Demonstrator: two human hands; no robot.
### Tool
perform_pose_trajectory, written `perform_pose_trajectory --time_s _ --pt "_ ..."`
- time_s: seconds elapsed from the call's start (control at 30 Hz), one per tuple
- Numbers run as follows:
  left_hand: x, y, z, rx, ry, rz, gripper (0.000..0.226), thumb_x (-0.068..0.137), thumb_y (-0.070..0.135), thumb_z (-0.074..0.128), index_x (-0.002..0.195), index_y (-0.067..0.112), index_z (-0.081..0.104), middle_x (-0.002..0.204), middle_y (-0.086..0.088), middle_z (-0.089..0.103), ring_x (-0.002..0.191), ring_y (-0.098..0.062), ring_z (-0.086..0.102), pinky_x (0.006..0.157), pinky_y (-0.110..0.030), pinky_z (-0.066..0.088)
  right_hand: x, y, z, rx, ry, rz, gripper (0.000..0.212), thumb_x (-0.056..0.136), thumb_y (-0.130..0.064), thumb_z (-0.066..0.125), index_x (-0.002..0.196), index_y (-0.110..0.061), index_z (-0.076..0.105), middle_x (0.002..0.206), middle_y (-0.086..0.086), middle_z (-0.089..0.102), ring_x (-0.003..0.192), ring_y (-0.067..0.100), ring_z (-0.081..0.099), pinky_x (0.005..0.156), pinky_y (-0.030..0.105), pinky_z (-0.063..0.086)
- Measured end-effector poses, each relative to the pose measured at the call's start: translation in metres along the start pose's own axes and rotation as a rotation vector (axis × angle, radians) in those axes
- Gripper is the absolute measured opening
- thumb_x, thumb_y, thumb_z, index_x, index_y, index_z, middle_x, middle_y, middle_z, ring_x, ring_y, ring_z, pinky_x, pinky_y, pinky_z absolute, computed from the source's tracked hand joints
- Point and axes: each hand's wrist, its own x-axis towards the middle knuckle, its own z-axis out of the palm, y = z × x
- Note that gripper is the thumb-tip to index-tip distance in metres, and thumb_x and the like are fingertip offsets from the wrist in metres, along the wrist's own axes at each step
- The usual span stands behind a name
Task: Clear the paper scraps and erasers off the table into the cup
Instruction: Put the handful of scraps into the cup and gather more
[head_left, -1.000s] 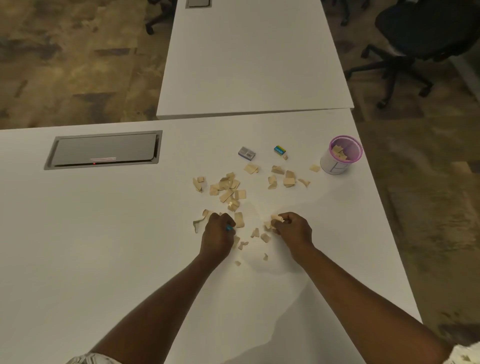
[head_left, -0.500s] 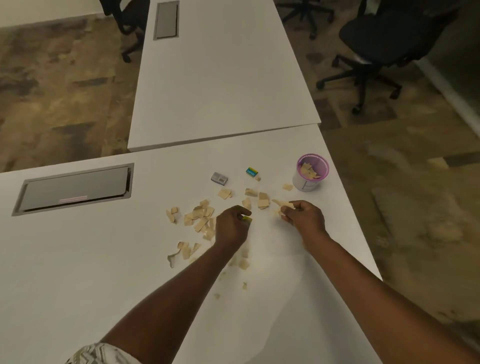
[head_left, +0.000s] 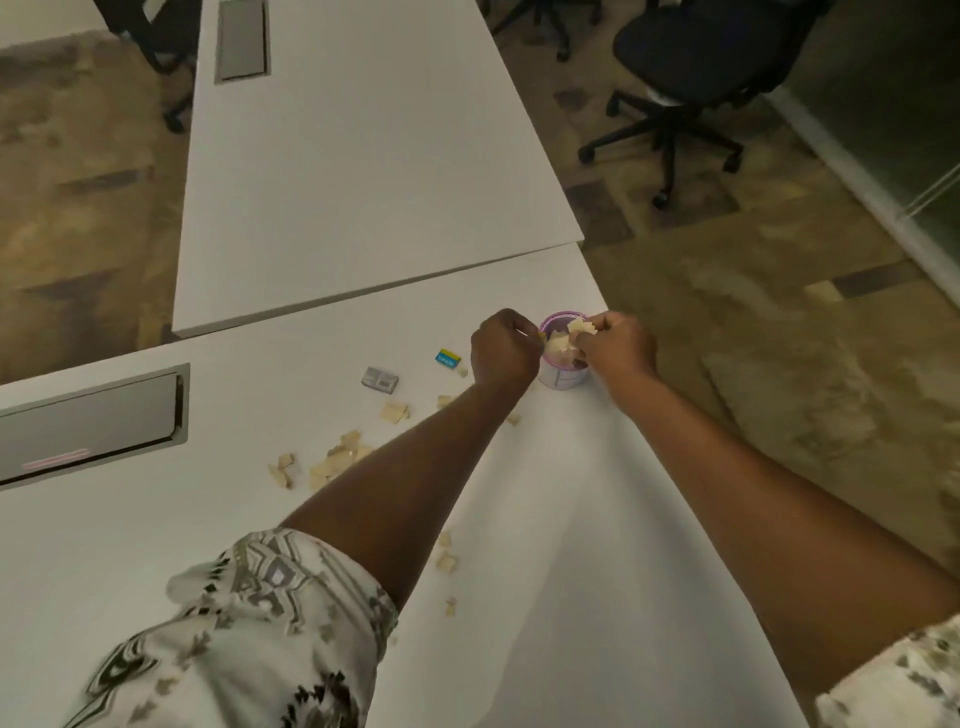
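Both my hands meet at the cup (head_left: 563, 375), which stands near the right edge of the surface (head_left: 156, 519): my right hand (head_left: 618, 345) pinches a few paper scraps (head_left: 579, 327) over its rim, my left hand (head_left: 504, 348) is curled into a fist against its left side, contents hidden. Left of the cup lie a blue-and-yellow eraser (head_left: 448, 357), then a grey eraser (head_left: 380, 379). More loose scraps (head_left: 340, 460) lie farther left and nearer me.

Matt white table (head_left: 545, 519) is looking smooth; paper scraps (head_left: 340, 460) are lying crumpled; cup (head_left: 563, 374) is seeming plastic, perhaps.
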Motion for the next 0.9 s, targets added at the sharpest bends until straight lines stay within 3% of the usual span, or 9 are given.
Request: perform_pose_trajectory --time_s 0.07,0.43,0.63,0.83,0.9 --pt "0.007 0.005 0.009 -0.018 0.000 -0.027 0.010 0.082 0.008 0.064 0.086 0.010 0.073 0.093 -0.005 0.075 0.093 -0.026 0.070 0.084 -0.039 0.058 0.009 0.000 0.000 -0.058 -0.010 -0.001 0.019 0.084 -0.015 0.073 0.100 -0.005 0.072 0.102 0.014 0.074 0.097 0.031 0.070 0.086 0.042 0.059" --pt "0.021 0.015 0.029 0.104 -0.022 -0.045 0.012 0.087 0.016 0.064 0.095 0.013 0.072 0.098 -0.005 0.073 0.092 -0.024 0.068 0.082 -0.036 0.059 0.019 -0.013 0.001 -0.236 -0.070 0.020 0.024 0.089 -0.015 0.061 0.106 -0.005 0.074 0.110 0.013 0.073 0.104 0.031 0.068 0.091 0.041 0.058" --pt "0.009 -0.002 0.013 0.050 0.009 -0.032 0.010 0.086 0.026 0.069 0.091 0.017 0.071 0.097 0.001 0.073 0.086 -0.016 0.063 0.069 -0.027 0.045 0.009 -0.017 0.003 -0.224 -0.076 -0.022 0.027 0.089 -0.016 0.056 0.106 -0.003 0.073 0.110 0.018 0.072 0.105 0.035 0.068 0.092 0.045 0.057" --pt "-0.022 -0.043 -0.020 0.032 0.004 -0.062 0.018 0.085 0.033 0.066 0.094 0.018 0.070 0.097 -0.002 0.074 0.094 -0.022 0.067 0.084 -0.035 0.055 -0.021 -0.021 0.005 -0.165 -0.034 -0.074 0.024 0.090 -0.023 0.056 0.106 -0.013 0.071 0.107 0.006 0.071 0.103 0.027 0.065 0.088 0.035 0.055" --pt "-0.037 -0.065 -0.034 0.053 -0.011 -0.083 0.018 0.085 0.032 0.064 0.095 0.019 0.071 0.094 -0.001 0.075 0.093 -0.021 0.068 0.084 -0.034 0.055 -0.041 -0.020 0.012 -0.129 -0.041 -0.137 0.019 0.091 -0.024 0.056 0.097 -0.013 0.070 0.097 0.004 0.070 0.096 0.025 0.065 0.075 0.021 0.050"
